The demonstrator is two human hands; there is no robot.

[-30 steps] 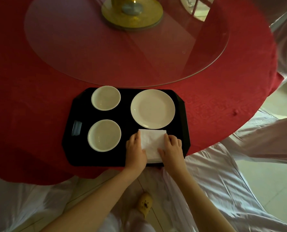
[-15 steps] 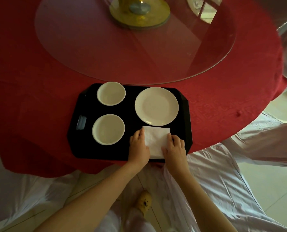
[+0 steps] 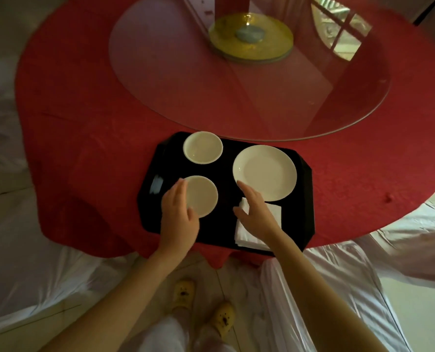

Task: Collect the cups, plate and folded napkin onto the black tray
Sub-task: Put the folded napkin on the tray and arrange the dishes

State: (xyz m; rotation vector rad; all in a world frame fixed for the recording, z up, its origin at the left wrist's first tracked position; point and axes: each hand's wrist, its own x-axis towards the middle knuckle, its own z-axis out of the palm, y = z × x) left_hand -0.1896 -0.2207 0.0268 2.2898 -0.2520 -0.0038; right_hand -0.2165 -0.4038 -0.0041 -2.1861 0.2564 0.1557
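A black tray (image 3: 305, 204) lies at the near edge of the red table. On it stand a far white cup (image 3: 202, 151), a near white cup (image 3: 203, 195), a white plate (image 3: 266, 172) and a folded white napkin (image 3: 272, 217). My left hand (image 3: 178, 219) hovers with fingers apart over the near cup's left rim, covering part of it. My right hand (image 3: 255, 214) is spread flat above the napkin's left part, its fingertips reaching the plate's near-left rim. Neither hand holds anything.
A round glass turntable (image 3: 236, 80) with a yellow centre stand (image 3: 250, 38) covers the middle of the red tablecloth (image 3: 97, 123). White-covered chairs (image 3: 338, 275) flank me. My feet in yellow slippers (image 3: 203, 303) are on the floor below the table's edge.
Both hands have let go of the napkin. My left hand moved left over the near cup; my right hand moved up toward the plate. The camera view shifted back.
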